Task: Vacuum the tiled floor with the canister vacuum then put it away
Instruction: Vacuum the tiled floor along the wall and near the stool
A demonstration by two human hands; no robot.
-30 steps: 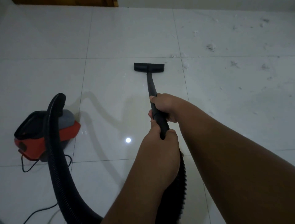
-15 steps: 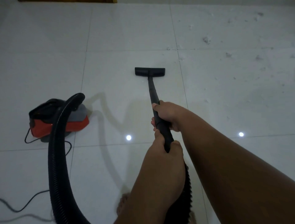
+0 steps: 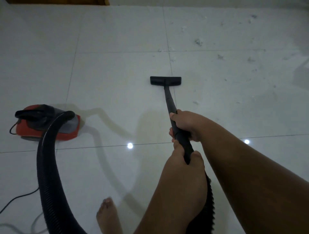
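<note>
Both hands hold the black vacuum wand [image 3: 169, 98]. My right hand [image 3: 185, 123] grips it higher up the tube, and my left hand [image 3: 182, 165] grips it just below, near the ribbed hose end. The flat black floor nozzle [image 3: 165, 80] lies on the white tiled floor [image 3: 108, 83] ahead of me. The red, grey and black canister [image 3: 48, 123] sits on the floor at the left. A thick ribbed hose [image 3: 48, 167] arcs from the canister down to the bottom edge.
Dust and lint scraps [image 3: 199, 41] are scattered over the tiles at the upper right. A black power cord [image 3: 18, 198] trails along the floor at the lower left. My bare foot [image 3: 107, 215] stands at the bottom centre. A brown wooden edge [image 3: 55, 2] runs along the top left.
The nozzle has slid back toward me and slightly to the right. The view has shifted, so the canister appears farther away and my foot has come into view.
</note>
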